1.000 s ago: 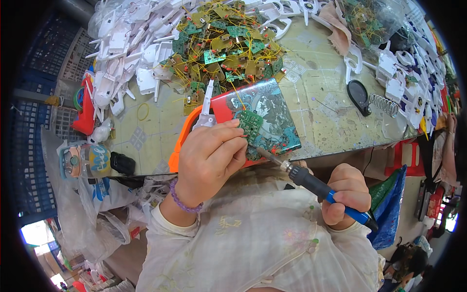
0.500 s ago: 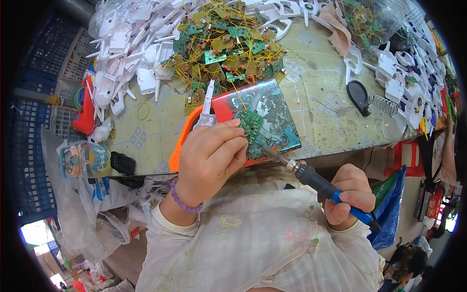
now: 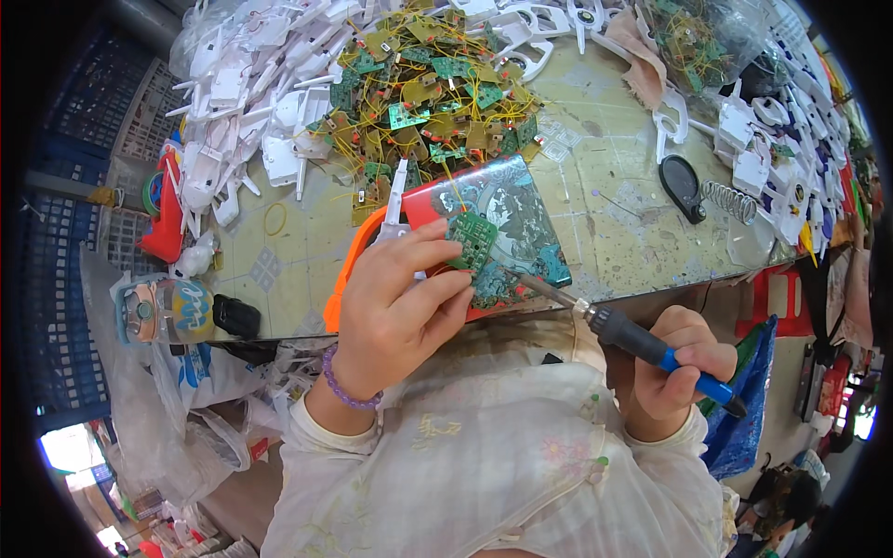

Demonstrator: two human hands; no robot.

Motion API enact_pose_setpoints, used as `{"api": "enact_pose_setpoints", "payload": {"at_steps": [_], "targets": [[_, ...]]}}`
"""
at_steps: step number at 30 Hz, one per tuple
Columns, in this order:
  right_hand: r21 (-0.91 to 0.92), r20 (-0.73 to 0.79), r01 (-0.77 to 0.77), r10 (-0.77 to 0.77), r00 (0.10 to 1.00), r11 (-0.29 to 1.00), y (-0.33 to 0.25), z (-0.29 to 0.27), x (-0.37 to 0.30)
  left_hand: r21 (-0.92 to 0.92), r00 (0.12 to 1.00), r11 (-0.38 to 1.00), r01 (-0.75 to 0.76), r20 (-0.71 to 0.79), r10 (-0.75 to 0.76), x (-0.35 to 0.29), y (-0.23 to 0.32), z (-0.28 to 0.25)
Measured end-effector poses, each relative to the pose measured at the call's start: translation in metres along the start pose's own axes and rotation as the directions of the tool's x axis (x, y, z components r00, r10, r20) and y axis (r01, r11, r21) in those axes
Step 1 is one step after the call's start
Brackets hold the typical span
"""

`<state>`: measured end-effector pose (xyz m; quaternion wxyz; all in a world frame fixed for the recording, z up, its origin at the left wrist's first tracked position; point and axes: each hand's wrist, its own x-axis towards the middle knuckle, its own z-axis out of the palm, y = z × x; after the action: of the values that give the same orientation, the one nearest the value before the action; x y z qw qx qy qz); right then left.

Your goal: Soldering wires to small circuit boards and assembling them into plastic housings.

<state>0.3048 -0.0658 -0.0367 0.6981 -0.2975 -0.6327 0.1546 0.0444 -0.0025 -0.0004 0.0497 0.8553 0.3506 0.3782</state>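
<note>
With left fingers (image 3: pixel 426 249) pinches circuit board (image 3: pixel 475 244), apparently already wired — with right fingers (image 3: pixel 704 359) grips soldering iron (image 3: pixel 629 334) at four o'clock, heap (image 3: pixel 437 102) untouched at twelve.

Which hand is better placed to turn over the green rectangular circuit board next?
Probably the left hand: it touches the green rectangular circuit board, while the right hand grips the blue-and-black soldering iron.
</note>
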Motion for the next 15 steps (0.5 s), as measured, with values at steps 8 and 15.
{"api": "enact_pose_setpoints", "payload": {"at_steps": [8,15], "targets": [[0.014,-0.16,-0.053,0.055,0.986,0.998,0.002,-0.001,0.0,-0.237,0.933,0.908,0.344,-0.023,-0.36,-0.014,-0.001,-0.01],[0.041,-0.173,-0.075,0.081,0.982,0.996,0.003,0.0,-0.003,-0.122,0.946,0.941,0.317,-0.023,-0.322,-0.007,0.008,-0.007]]}}
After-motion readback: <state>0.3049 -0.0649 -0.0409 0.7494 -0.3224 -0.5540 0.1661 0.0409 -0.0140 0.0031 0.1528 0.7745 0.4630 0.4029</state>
